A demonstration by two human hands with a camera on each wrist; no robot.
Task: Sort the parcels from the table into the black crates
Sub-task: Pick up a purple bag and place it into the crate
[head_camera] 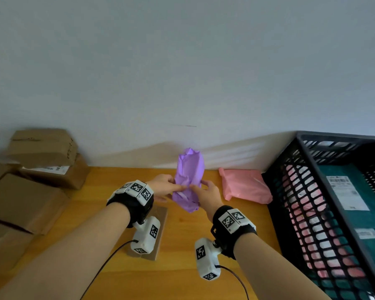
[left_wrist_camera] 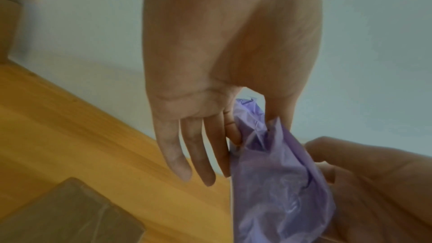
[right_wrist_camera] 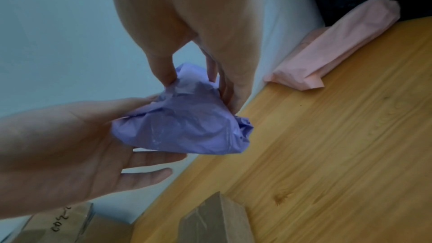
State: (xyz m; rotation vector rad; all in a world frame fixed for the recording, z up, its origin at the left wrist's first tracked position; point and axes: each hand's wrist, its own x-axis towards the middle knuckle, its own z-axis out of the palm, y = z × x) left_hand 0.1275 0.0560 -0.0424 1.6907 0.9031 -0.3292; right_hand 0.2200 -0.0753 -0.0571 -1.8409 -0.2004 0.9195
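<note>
Crumpled purple plastic mailer parcel [head_camera: 188,180] held upright above the wooden table [head_camera: 182,226], pinched by the left hand [head_camera: 162,187] and right hand [head_camera: 208,194], pink plastic parcel [head_camera: 245,184] lain beyond, black lattice crate [head_camera: 312,191] set alongside, cardboard boxes [head_camera: 41,148] stacked far left.

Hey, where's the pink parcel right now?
In the head view the pink parcel lies on the wooden table against the wall, right of the purple parcel and beside the black crate.

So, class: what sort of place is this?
Probably a small parcel-sorting station: cardboard boxes stacked on a wooden table, and a black crate holding labelled mailers.
</note>
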